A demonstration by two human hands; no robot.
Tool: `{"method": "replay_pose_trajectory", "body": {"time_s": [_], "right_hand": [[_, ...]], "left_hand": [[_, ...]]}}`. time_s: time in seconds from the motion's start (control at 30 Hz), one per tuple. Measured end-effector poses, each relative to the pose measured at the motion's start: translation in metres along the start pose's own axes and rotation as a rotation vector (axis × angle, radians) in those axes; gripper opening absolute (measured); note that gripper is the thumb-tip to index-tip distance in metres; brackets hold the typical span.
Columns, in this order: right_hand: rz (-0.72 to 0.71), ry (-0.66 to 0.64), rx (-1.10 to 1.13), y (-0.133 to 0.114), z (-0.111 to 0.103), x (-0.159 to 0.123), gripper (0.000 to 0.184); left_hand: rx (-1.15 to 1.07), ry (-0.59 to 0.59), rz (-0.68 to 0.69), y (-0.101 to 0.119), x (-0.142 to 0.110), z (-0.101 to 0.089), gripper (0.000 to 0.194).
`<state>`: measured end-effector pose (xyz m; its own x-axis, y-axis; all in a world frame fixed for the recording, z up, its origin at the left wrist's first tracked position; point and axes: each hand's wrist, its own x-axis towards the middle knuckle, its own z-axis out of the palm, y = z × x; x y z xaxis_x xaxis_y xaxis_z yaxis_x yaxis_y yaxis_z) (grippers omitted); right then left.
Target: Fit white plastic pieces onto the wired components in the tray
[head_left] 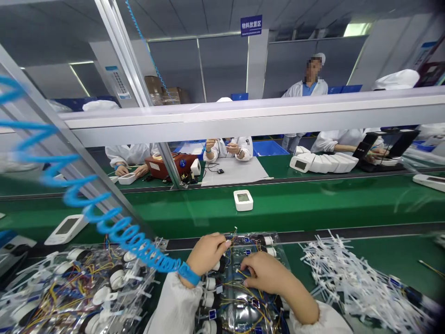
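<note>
White sleeves (174,308) lay nearest the lens, so what did your hands have?

"Your left hand (206,254) was closed, finger and thumb pinching a thin wire (235,231) above the clear plastic tray (287,266). Your right hand (264,271) was pressed down among the coloured wires with its fingers bent; whether it gripped one, I couldn't tell."

"Where was the work sitting?"

"In that tray, at lower centre of the frame, right under your palms, with white round-capped parts (209,284) wired along it."

"What could have gone wrong?"

"A hard tug on that wire could have strained its joint, and the crowded loops could have tangled under your right hand. Your blue wrist strap (189,273) fed a coiled blue cord (132,241) that sagged across the lower left, over a second loaded tray (153,264); it could have snagged there."

"Anything else in the way?"

"A heap of white plastic strips (358,283) lay at lower right, just beside your tray, and could have caught a sleeve. Beyond it, a white display unit (243,200) sat on the green conveyor belt (313,204)."
</note>
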<state>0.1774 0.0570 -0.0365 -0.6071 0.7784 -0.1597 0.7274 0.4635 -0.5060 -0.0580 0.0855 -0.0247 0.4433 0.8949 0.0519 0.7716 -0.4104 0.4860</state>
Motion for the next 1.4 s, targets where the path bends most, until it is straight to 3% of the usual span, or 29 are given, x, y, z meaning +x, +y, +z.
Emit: {"method": "replay_pose_trajectory", "body": {"time_s": [0.2,0.4,0.57,0.67,0.83,0.97,1.07,1.17,1.3,1.4], "right_hand": [[0.010,-0.099,-0.018,0.014,-0.008,-0.010,0.033],[0.055,-0.057,-0.041,0.037,-0.028,-0.030,0.015],[0.016,0.037,-0.116,0.039,-0.034,-0.042,0.023],[-0.128,0.027,-0.156,0.034,-0.026,-0.040,0.033],[-0.302,-0.019,-0.227,0.032,-0.014,-0.029,0.022],[-0.321,0.001,-0.271,0.036,-0.010,-0.027,0.015],[-0.327,0.026,-0.272,0.040,-0.008,-0.028,0.017],[-0.330,0.058,-0.255,0.043,-0.005,-0.029,0.024],[-0.345,0.098,-0.178,0.047,-0.002,-0.031,0.013],[-0.340,0.159,-0.057,0.050,-0.002,-0.033,0.008]], "left_hand": [[-0.015,-0.001,-0.023,-0.013,-0.003,-0.007,0.045],[-0.038,-0.037,-0.017,-0.023,-0.007,-0.015,0.043],[-0.086,-0.040,0.043,-0.009,-0.018,-0.028,0.014],[-0.114,-0.035,0.178,0.021,-0.027,-0.030,0.051],[-0.040,-0.321,0.293,0.064,-0.026,0.003,0.038],[0.071,-0.386,0.226,0.070,-0.015,0.035,0.053],[0.075,-0.406,0.209,0.065,-0.011,0.043,0.050],[0.060,-0.420,0.208,0.055,-0.012,0.032,0.048],[0.011,-0.407,0.227,0.033,-0.018,0.001,0.007],[-0.029,-0.387,0.233,0.022,-0.024,-0.012,0.010]]}}
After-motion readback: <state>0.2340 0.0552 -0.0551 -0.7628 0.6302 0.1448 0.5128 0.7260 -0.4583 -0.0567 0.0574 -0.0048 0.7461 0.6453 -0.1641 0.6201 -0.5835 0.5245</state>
